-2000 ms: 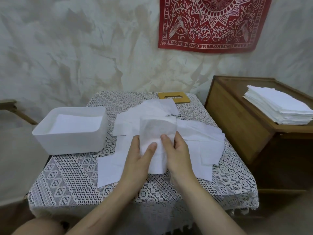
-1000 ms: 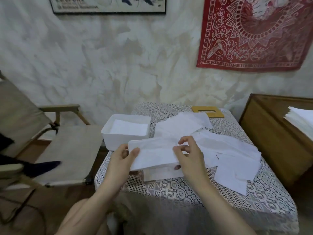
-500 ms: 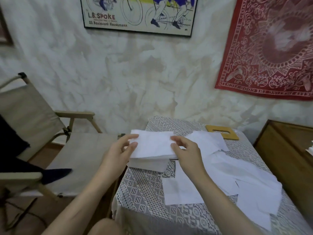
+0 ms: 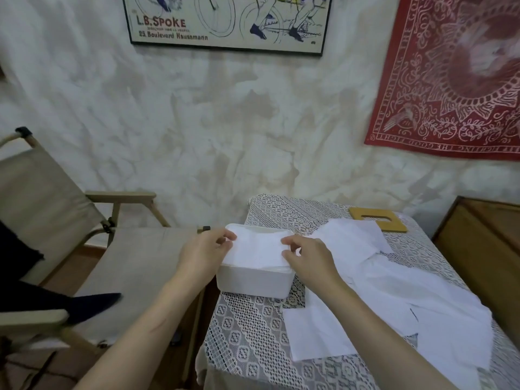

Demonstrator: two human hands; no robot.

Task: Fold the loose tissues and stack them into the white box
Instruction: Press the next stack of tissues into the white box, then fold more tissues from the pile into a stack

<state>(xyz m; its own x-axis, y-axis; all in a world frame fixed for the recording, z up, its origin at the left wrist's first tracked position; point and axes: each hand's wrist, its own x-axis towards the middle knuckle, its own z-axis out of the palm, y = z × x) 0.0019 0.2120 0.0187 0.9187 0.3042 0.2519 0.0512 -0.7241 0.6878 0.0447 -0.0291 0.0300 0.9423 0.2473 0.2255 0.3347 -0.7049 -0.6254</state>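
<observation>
A white box (image 4: 253, 281) stands at the left edge of the lace-covered table (image 4: 253, 333). A folded tissue (image 4: 257, 250) lies across its open top on the stack inside. My left hand (image 4: 204, 254) pinches the tissue's left end over the box. My right hand (image 4: 305, 256) pinches its right end with thumb and fingertips. Loose white tissues (image 4: 394, 299) are spread in an overlapping heap over the right half of the table.
A flat yellow wooden lid with a slot (image 4: 378, 222) lies at the table's back. A canvas folding chair (image 4: 84, 249) stands close on the left. A brown wooden cabinet (image 4: 484, 249) stands on the right. The wall is right behind the table.
Both hands carried the folded tissue leftward from the table's middle and lowered it onto the white box. The view swung left and up with them.
</observation>
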